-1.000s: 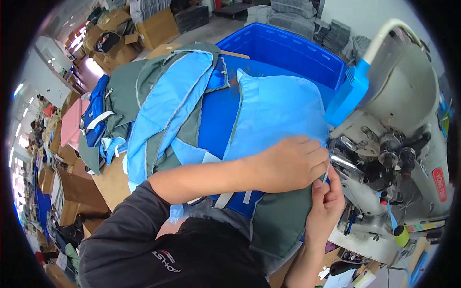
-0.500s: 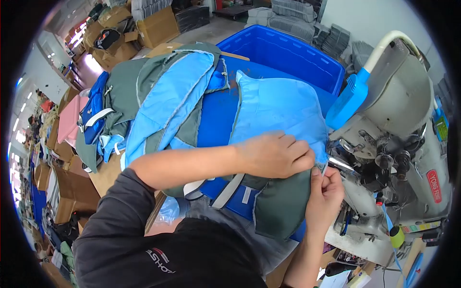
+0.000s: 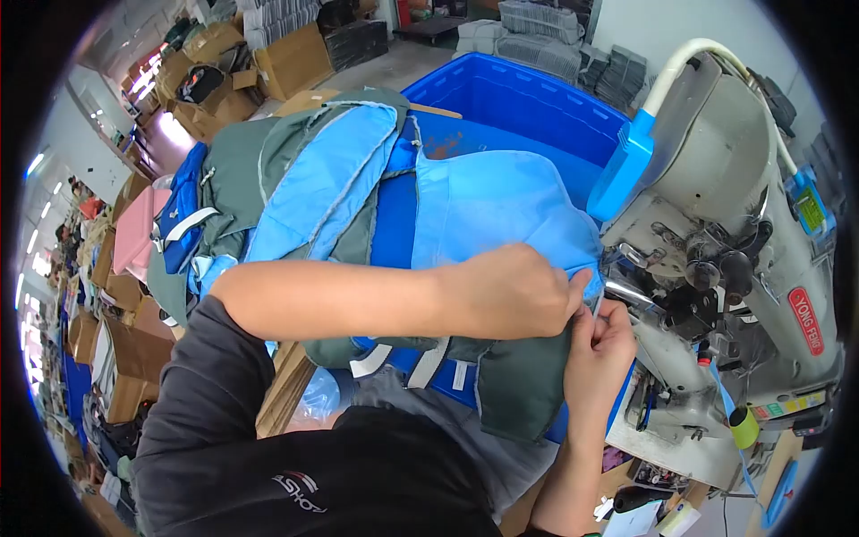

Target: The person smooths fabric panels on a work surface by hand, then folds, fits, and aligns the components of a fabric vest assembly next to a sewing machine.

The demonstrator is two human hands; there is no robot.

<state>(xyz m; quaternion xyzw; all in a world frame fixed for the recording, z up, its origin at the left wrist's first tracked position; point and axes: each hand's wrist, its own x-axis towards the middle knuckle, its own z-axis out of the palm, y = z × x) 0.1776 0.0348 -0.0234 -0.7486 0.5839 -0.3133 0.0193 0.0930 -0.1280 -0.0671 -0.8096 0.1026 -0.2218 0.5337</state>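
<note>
A fabric piece with a light blue panel point(image 3: 488, 197) and a dark green panel point(image 3: 523, 389) lies across blue material beside the sewing machine point(image 3: 716, 259). My left hand point(image 3: 514, 291) reaches across it, fingers curled closed at the light blue panel's right-hand edge. Just beyond, my right hand point(image 3: 604, 345) pinches the same edge between thumb and fingers, close to the machine's metal arm point(image 3: 631, 294). The fingertips of both hands are nearly touching. White straps point(image 3: 428, 362) stick out below my left forearm.
More dark green and light blue sewn pieces point(image 3: 322, 179) are heaped to the left. Behind the work stands a large blue bin point(image 3: 528, 89). A blue lamp-like fitting point(image 3: 622, 166) hangs near the machine head. Cardboard boxes point(image 3: 291, 63) stand at the back left.
My left hand has turned and shifted slightly right along the edge. The light blue panel has moved a little left and down, and the view has shifted slightly.
</note>
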